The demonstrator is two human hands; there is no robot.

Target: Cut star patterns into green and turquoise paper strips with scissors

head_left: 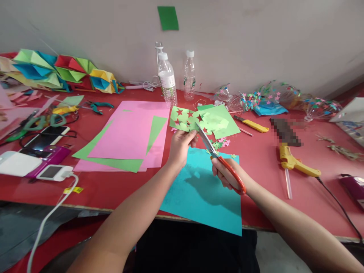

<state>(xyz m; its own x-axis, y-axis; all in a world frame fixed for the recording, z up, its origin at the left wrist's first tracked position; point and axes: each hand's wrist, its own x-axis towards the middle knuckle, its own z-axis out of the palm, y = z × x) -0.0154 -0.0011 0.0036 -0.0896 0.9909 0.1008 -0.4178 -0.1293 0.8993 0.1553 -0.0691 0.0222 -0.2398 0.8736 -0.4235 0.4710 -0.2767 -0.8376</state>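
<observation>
My left hand (181, 147) pinches the lower edge of a light green paper (186, 115) with several star-shaped holes in it. In my right hand (227, 170) is a pair of scissors (235, 178) with red handles, its blades pointing up and left at the green paper's edge. The blades look nearly closed. Under both hands lies a blue-green sheet (204, 197), overhanging the table's front edge. Small cut-out paper stars (222, 143), green and pink, lie just beyond the scissors. More light green paper (226, 121) rests behind them.
Pink sheets (127, 129) lie left on the red table (264, 208). Plastic bottles (167, 81) stand near the wall. On the right are a yellow cutter knife (256, 126) and a yellow glue gun (298, 165) with its cord. Phones (54, 172), a cable and pliers (98, 106) lie left.
</observation>
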